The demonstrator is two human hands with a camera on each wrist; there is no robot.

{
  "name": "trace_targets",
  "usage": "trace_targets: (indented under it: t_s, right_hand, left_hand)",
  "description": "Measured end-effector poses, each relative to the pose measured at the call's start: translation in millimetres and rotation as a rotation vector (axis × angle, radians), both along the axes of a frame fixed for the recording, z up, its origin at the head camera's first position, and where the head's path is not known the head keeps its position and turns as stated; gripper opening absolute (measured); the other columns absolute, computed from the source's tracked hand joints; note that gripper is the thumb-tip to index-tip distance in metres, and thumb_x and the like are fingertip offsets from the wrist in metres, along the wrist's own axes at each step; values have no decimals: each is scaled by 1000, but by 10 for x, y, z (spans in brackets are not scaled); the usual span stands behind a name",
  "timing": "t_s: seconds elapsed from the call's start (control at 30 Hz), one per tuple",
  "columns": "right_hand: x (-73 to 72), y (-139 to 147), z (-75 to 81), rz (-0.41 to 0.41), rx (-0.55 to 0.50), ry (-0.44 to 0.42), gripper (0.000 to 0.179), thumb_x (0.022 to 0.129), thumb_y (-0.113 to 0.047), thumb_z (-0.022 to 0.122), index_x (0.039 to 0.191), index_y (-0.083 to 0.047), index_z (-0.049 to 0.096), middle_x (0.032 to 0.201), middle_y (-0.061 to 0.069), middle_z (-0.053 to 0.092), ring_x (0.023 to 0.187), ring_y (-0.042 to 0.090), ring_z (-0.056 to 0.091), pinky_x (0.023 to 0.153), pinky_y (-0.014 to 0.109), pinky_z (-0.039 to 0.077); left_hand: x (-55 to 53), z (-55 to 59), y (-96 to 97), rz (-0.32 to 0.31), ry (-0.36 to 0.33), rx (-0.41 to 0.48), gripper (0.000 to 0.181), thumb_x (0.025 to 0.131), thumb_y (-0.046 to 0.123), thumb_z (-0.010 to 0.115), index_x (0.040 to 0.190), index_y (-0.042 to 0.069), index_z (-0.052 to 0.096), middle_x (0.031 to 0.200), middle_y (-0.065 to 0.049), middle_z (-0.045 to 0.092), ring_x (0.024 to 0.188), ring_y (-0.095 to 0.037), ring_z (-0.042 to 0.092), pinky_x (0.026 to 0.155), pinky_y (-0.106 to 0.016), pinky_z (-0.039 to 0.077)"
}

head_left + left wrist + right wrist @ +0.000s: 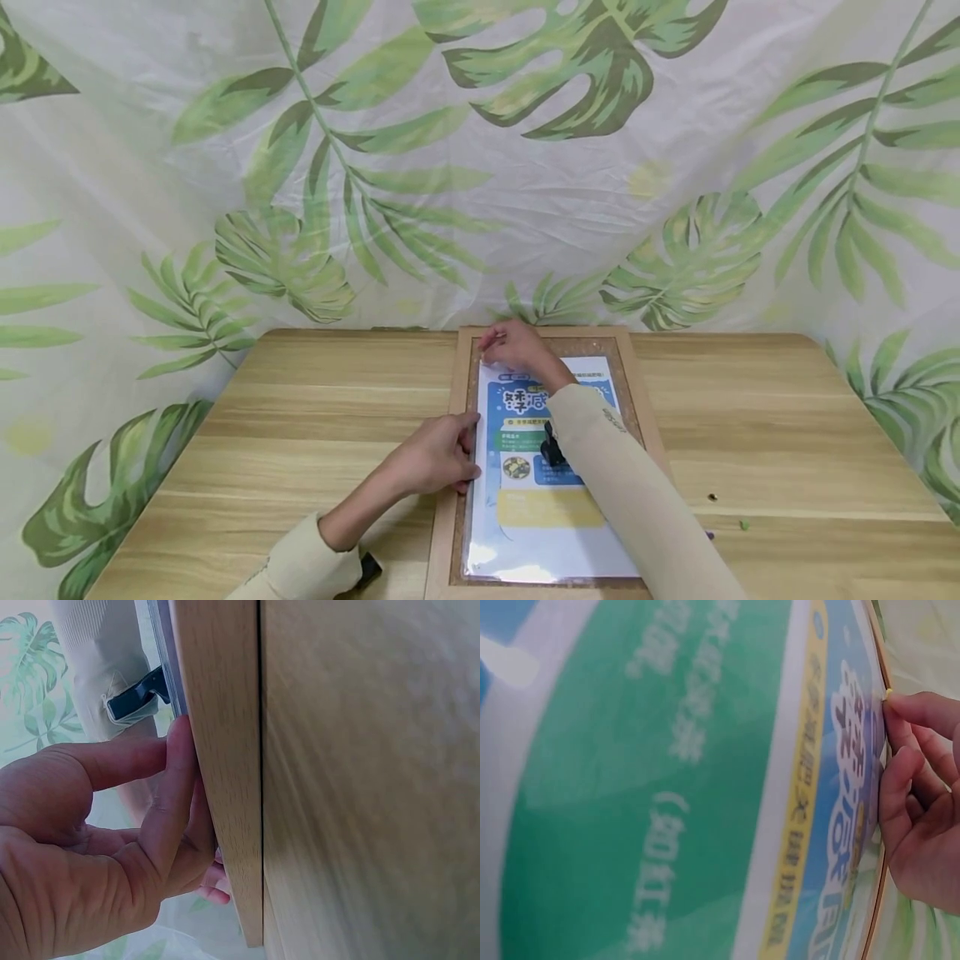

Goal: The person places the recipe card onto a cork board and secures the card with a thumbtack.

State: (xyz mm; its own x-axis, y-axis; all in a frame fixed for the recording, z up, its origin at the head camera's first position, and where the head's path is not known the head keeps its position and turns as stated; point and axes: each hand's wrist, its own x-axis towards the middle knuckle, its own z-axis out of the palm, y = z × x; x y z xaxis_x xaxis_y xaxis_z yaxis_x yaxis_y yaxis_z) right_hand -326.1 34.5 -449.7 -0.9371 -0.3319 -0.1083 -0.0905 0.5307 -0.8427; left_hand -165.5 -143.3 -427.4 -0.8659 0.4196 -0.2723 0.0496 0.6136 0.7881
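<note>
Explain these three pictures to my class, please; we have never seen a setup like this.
No machine here: a person works with two bare hands. The wide picture comes from a camera worn on the head, looking forward and down. The other two come from cameras on the left and right wrists, so each shows its own hand close up. On the wooden table lies a framed cork board with a glossy printed sheet on it. The left hand touches the sheet's left edge. The right hand pinches a small yellow object, too small to identify, at its top left corner. Little coloured bits lie to the right.
</note>
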Motion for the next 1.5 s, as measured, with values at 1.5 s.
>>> trace_targets:
  t_s: [1.5]
  right_hand:
    - [-52, 29, -5, -34, 49, 9, 16, 89, -10, 81, 104, -8, 78, 101, 9, 80, 72, 11, 61, 60, 20, 50]
  left_hand:
    - [-25, -6, 27, -8, 15, -22, 82, 88, -12, 76, 160, -13, 36, 94, -11, 63, 64, -14, 68, 56, -27, 59]
